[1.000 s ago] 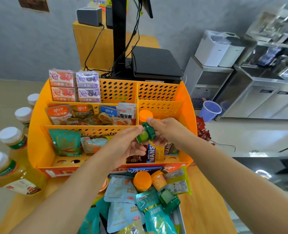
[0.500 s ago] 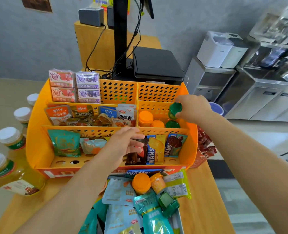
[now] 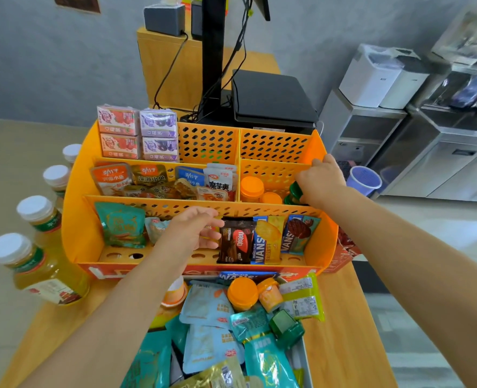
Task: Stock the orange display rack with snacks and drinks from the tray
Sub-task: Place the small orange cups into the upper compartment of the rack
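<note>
The orange display rack [image 3: 86, 219] stands on the wooden counter with three tiers of snacks. My right hand [image 3: 319, 182] reaches into the middle tier's right compartment and holds a green-capped cup [image 3: 295, 189] beside two orange-capped cups [image 3: 251, 187]. My left hand [image 3: 194, 229] hovers with relaxed fingers over the front tier, next to a brown Nabati wafer pack [image 3: 235, 239]. The tray [image 3: 305, 357] sits at the bottom, filled with teal and blue pouches, an orange-capped cup [image 3: 241, 294] and a green cup [image 3: 286, 330].
Several yellow drink bottles [image 3: 40, 271] with white caps line the counter left of the rack. Behind the rack are a black monitor pole [image 3: 212, 51] and a black printer [image 3: 270, 99]. A purple cup [image 3: 363, 180] sits to the right.
My right hand carried the green-capped cup from the front middle to the right compartment of the middle tier and lowered it in. My left hand let go and stayed over the front tier.
</note>
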`<state>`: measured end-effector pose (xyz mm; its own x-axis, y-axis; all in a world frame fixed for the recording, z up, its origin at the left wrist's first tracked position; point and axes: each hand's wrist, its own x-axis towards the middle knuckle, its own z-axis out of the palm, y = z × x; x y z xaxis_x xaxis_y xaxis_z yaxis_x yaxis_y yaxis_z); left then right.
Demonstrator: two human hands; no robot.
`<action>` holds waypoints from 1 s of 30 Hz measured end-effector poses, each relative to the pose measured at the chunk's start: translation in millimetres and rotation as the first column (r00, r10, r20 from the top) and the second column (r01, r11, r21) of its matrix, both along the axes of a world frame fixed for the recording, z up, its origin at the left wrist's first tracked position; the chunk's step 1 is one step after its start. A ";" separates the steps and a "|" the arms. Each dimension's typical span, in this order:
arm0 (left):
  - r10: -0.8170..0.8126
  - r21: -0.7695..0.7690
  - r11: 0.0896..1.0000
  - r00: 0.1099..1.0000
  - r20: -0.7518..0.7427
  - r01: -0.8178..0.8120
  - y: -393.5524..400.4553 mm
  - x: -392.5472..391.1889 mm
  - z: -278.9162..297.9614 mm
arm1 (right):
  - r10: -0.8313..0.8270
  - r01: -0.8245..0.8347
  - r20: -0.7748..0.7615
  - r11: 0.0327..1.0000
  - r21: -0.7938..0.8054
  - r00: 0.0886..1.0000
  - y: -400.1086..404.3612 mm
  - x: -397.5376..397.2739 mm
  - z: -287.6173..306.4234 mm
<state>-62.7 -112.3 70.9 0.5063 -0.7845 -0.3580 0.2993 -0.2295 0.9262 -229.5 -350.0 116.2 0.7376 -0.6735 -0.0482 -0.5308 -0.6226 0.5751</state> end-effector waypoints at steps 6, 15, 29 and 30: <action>-0.134 0.143 0.986 0.919 0.371 0.086 30.7 28.6 -22.3 | -0.008 -0.108 0.520 0.976 0.192 0.854 59.7 3.8 -1.6; -0.539 0.521 0.843 0.234 0.809 0.136 83.0 37.4 -51.6 | -0.080 -0.082 0.238 0.797 0.599 0.968 164.7 -5.5 -51.6; -0.529 0.530 0.836 -0.050 0.847 0.145 95.0 21.5 -59.2 | -0.379 0.084 0.242 0.671 0.737 0.893 176.9 -10.0 -66.4; -0.535 0.535 0.833 -0.040 0.844 0.140 94.5 20.9 -58.1 | -0.471 0.070 0.253 0.567 0.821 0.845 172.0 -12.6 -60.3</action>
